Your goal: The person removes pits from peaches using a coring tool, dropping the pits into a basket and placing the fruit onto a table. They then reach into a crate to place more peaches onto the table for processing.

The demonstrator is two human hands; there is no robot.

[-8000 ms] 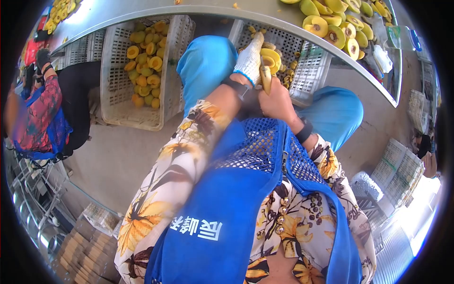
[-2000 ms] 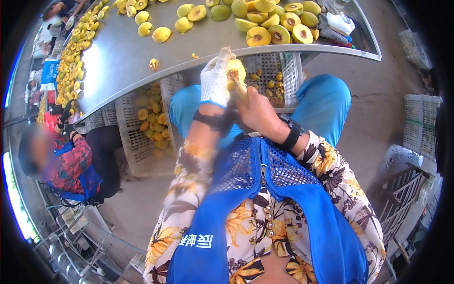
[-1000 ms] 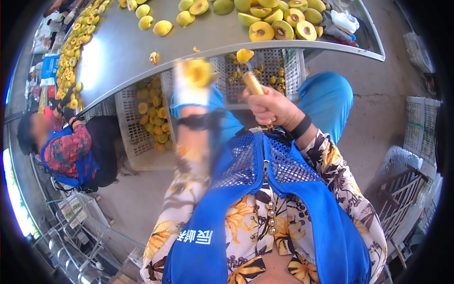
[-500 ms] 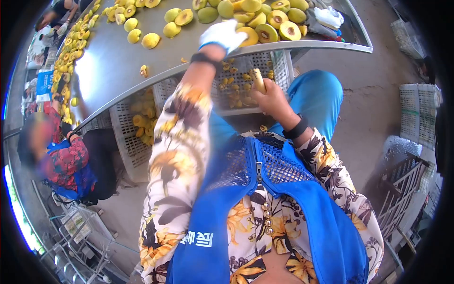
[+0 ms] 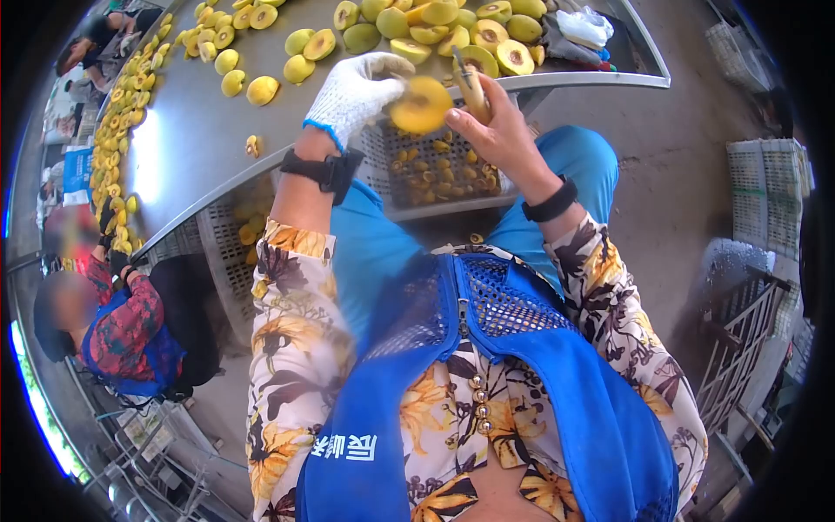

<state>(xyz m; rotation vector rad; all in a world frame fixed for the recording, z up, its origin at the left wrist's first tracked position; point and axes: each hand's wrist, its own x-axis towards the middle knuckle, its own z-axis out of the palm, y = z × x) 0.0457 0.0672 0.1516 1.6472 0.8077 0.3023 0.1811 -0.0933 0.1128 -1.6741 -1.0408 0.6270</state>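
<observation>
My left hand (image 5: 358, 94), in a white knit glove, grips a halved yellow peach (image 5: 421, 105) at its edge. The peach's cut face, with a darker centre, is turned up and slightly blurred. My bare right hand (image 5: 506, 135) is closed round the light wooden handle of a small pitting tool (image 5: 472, 90). Its thin dark tip points up and away, just right of the peach and apart from it. Both hands are at the near edge of the metal table (image 5: 235, 130). Beyond them lies a pile of peach halves (image 5: 428, 33).
Below the hands sits a perforated crate (image 5: 383, 170) with peach scraps. Another crate (image 5: 228, 270) stands to its left. A white plastic bag (image 5: 584, 29) lies at the table's right end. A co-worker (image 5: 130, 326) sits at left beside a long row of peaches (image 5: 109, 139).
My left hand has drawn back from the pile towards me and left, now with a peach half in it. My right hand has risen towards the table edge with the tool.
</observation>
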